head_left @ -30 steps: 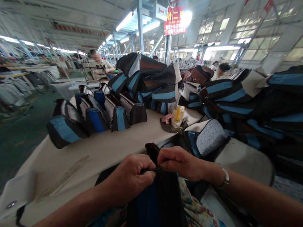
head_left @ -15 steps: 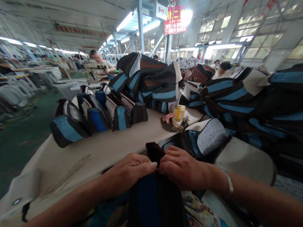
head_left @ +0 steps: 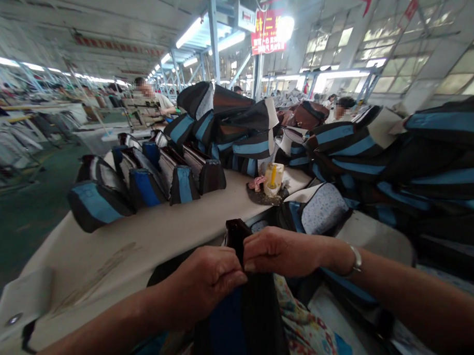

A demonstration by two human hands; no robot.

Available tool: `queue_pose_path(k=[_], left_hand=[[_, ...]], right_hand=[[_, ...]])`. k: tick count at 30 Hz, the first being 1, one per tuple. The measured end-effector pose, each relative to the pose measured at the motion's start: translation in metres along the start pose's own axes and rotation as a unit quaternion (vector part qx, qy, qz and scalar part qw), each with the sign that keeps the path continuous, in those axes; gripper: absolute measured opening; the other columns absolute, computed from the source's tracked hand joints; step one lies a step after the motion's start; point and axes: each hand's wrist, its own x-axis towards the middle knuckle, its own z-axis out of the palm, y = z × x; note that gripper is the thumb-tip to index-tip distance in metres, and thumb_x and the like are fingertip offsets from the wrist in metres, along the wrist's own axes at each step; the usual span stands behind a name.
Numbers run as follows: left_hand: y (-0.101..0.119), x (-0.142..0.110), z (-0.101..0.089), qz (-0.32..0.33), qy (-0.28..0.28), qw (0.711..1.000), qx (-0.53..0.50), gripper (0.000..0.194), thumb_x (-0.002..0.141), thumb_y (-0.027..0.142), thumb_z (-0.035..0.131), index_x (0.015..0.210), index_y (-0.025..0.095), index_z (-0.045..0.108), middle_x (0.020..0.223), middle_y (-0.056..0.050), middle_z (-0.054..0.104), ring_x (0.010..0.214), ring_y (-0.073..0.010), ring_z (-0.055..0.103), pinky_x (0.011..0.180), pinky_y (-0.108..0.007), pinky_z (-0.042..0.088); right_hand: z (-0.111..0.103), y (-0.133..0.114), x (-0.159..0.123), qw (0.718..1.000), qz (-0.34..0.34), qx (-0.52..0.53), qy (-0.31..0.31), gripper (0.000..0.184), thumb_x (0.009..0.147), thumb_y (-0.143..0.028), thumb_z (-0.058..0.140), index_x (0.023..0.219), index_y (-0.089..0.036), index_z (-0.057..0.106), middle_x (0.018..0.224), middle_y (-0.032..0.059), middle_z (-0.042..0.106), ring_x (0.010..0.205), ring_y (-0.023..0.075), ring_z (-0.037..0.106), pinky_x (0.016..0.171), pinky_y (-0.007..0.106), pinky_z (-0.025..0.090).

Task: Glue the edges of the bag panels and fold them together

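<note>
A dark bag [head_left: 232, 322] with a blue stripe down its side stands in my lap, its narrow dark top edge pointing away from me. My left hand [head_left: 214, 277] pinches that edge from the left, thumb laid along the top. Close beside it, my right hand [head_left: 273, 251] has its fingers curled and pinched on the same edge from the right. The fingertips of both hands nearly meet. What lies between them is hidden. A metal bracelet [head_left: 356, 259] circles my right wrist.
Several similar striped bags [head_left: 184, 183] stand on the pale table [head_left: 173, 229]. A pot with a yellow brush [head_left: 274, 176] sits behind my hands. Bags are heaped at the right [head_left: 447, 174]. A person [head_left: 148, 97] works in the background at the left.
The view has shifted slightly. My left hand has curled more tightly at the bag's edge, and my right hand's fingers have moved a little up and left. Both stay on the bag.
</note>
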Motion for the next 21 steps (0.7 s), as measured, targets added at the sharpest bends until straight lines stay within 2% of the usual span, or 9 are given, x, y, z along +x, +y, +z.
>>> queue_pose_path(k=[2, 5, 7, 9, 11, 14, 17, 19, 21], left_hand=[[-0.004, -0.001, 0.002, 0.001, 0.013, 1.000, -0.001, 0.032, 0.095, 0.033, 0.048, 0.067, 0.016, 0.049, 0.071, 0.001, 0.050, 0.066, -0.0103, 0.045, 0.061, -0.022, 0.032], [-0.010, -0.003, -0.003, -0.015, 0.002, 0.999, -0.031, 0.039, 0.096, 0.041, 0.045, 0.068, 0.015, 0.053, 0.069, 0.001, 0.050, 0.064, -0.0107, 0.043, 0.060, -0.022, 0.033], [-0.011, -0.005, -0.013, -0.027, -0.030, 0.997, -0.072, 0.044, 0.099, 0.045, 0.037, 0.078, 0.015, 0.062, 0.075, 0.000, 0.056, 0.069, -0.0117, 0.048, 0.064, -0.022, 0.036], [-0.010, -0.007, -0.024, -0.035, -0.063, 0.992, -0.100, 0.045, 0.102, 0.043, 0.030, 0.095, 0.018, 0.067, 0.088, -0.001, 0.063, 0.079, -0.0128, 0.054, 0.073, -0.022, 0.039], [-0.007, -0.007, -0.032, -0.047, -0.085, 0.992, -0.084, 0.038, 0.102, 0.040, 0.035, 0.103, 0.021, 0.067, 0.095, 0.000, 0.064, 0.086, -0.0130, 0.056, 0.078, -0.022, 0.039], [-0.004, -0.006, -0.031, -0.041, -0.096, 0.995, 0.001, 0.023, 0.097, 0.034, 0.049, 0.091, 0.019, 0.065, 0.085, 0.002, 0.061, 0.079, -0.0120, 0.054, 0.072, -0.021, 0.037], [-0.006, -0.007, -0.021, 0.014, -0.071, 0.994, 0.076, 0.025, 0.096, 0.029, 0.049, 0.076, 0.016, 0.057, 0.076, 0.002, 0.058, 0.074, -0.0114, 0.052, 0.076, -0.024, 0.035], [-0.009, -0.007, -0.018, 0.044, -0.050, 0.995, 0.078, 0.028, 0.097, 0.030, 0.049, 0.073, 0.016, 0.055, 0.074, 0.003, 0.057, 0.073, -0.0109, 0.052, 0.080, -0.025, 0.035], [-0.013, -0.008, -0.019, 0.058, -0.037, 0.996, 0.051, 0.031, 0.097, 0.035, 0.049, 0.074, 0.016, 0.057, 0.074, 0.002, 0.058, 0.072, -0.0104, 0.053, 0.078, -0.024, 0.035]], right_hand=[[0.005, 0.003, 0.001, 0.998, -0.034, -0.054, 0.010, 0.024, 0.099, -0.025, 0.048, 0.079, -0.015, 0.056, 0.076, 0.0011, 0.051, 0.072, 0.0119, 0.047, 0.069, 0.023, 0.040], [0.015, 0.007, -0.003, 0.990, -0.059, -0.110, 0.072, 0.021, 0.099, -0.025, 0.048, 0.081, -0.015, 0.055, 0.077, 0.0018, 0.051, 0.074, 0.0135, 0.046, 0.070, 0.026, 0.038], [0.015, 0.008, -0.006, 0.996, -0.036, -0.042, 0.077, 0.024, 0.099, -0.028, 0.047, 0.079, -0.016, 0.052, 0.076, 0.0000, 0.048, 0.071, 0.0118, 0.044, 0.067, 0.024, 0.037], [0.011, 0.004, -0.007, 0.996, 0.029, 0.061, 0.054, 0.031, 0.101, -0.032, 0.045, 0.075, -0.016, 0.047, 0.073, -0.0026, 0.042, 0.065, 0.0091, 0.039, 0.060, 0.021, 0.034], [0.008, -0.001, -0.005, 0.990, 0.089, 0.112, 0.021, 0.035, 0.101, -0.036, 0.045, 0.072, -0.017, 0.043, 0.068, -0.0050, 0.035, 0.059, 0.0074, 0.032, 0.052, 0.019, 0.028], [0.012, -0.006, 0.002, 0.995, 0.080, 0.050, 0.003, 0.031, 0.096, -0.030, 0.053, 0.070, -0.016, 0.044, 0.060, -0.0072, 0.033, 0.053, 0.0059, 0.029, 0.049, 0.019, 0.024], [0.018, -0.003, 0.007, 0.998, 0.033, -0.034, 0.047, 0.030, 0.090, -0.023, 0.059, 0.065, -0.016, 0.042, 0.057, -0.0080, 0.033, 0.051, 0.0050, 0.028, 0.050, 0.020, 0.023], [0.013, 0.008, 0.006, 0.999, 0.035, -0.005, 0.036, 0.030, 0.094, -0.030, 0.056, 0.069, -0.015, 0.047, 0.059, -0.0072, 0.037, 0.053, 0.0058, 0.031, 0.051, 0.020, 0.025], [0.000, 0.027, 0.000, 0.998, 0.053, 0.025, -0.009, 0.036, 0.100, -0.041, 0.045, 0.077, -0.014, 0.054, 0.065, -0.0045, 0.046, 0.059, 0.0077, 0.040, 0.057, 0.020, 0.033]])
